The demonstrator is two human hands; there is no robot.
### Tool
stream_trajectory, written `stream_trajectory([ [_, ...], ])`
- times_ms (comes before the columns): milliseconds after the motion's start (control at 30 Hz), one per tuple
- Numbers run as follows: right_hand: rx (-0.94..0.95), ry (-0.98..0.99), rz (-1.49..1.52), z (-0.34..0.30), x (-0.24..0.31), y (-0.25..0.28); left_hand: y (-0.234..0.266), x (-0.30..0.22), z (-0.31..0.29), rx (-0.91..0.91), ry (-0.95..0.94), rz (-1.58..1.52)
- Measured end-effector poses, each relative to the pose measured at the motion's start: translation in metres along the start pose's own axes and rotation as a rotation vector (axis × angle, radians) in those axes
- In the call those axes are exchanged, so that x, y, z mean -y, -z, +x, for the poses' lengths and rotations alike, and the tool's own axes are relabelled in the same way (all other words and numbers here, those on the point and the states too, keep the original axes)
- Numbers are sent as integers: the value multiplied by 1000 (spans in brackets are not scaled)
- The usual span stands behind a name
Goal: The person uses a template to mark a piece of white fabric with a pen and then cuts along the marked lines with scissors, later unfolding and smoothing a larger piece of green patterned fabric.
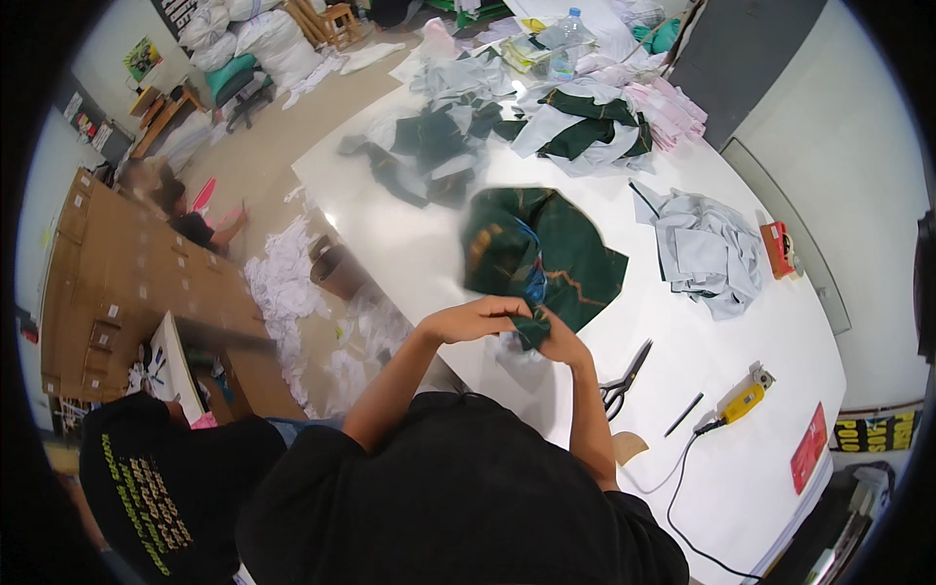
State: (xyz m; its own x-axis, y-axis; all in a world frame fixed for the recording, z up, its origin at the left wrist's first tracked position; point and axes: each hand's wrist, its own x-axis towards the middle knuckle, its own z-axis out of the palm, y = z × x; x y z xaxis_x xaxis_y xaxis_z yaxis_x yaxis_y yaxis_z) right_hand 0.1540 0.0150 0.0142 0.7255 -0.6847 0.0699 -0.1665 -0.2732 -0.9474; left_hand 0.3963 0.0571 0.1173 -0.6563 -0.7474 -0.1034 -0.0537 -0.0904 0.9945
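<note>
Both hands on dark green cloth, sharp tools and a cord close by

Left hand [480,320] and right hand [564,343] sit close together, both pinching a small folded bit of dark green fabric [531,330] at the near side of the white tabletop [419,255]; exact finger placement is partly hidden. Just beyond lies a larger dark green fabric panel with thin orange lines [590,253]; can't tell if it's one piece with the pinched bit

Risks, my read:
- Long black-handled scissors [634,378] lie just beside the right forearm. A sideways elbow swing could knock them or catch skin
- Black cord [671,502] of the yellow hand tool with metal head [745,400] loops near the right sleeve. Snag it and the tool could get dragged
- Loose panel is rumpled, so a hard pull could crease it or shift its layers
- Green-and-grey pile of cut cloth [590,127] sits near the panel on the far side. Similar colour, so pieces could get mixed if the panel slides that way
</note>
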Motion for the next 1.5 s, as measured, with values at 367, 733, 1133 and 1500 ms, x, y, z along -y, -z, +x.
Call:
stream_trajectory([
  [367, 154, -278, -513, 75, 18, 132, 120, 67, -48, -305, 264, 40],
  [733, -843, 69, -1040, 259, 122, 189, 255, 93, -38, -351, 183, -2],
  [1133, -687, -699, -844, 136, -47, -132, 465, 38, 105, -598, -229, 44],
  [1500, -810, -826, -972, 170, -42, -137, 630, 106, 270, -974, 218, 1068],
])
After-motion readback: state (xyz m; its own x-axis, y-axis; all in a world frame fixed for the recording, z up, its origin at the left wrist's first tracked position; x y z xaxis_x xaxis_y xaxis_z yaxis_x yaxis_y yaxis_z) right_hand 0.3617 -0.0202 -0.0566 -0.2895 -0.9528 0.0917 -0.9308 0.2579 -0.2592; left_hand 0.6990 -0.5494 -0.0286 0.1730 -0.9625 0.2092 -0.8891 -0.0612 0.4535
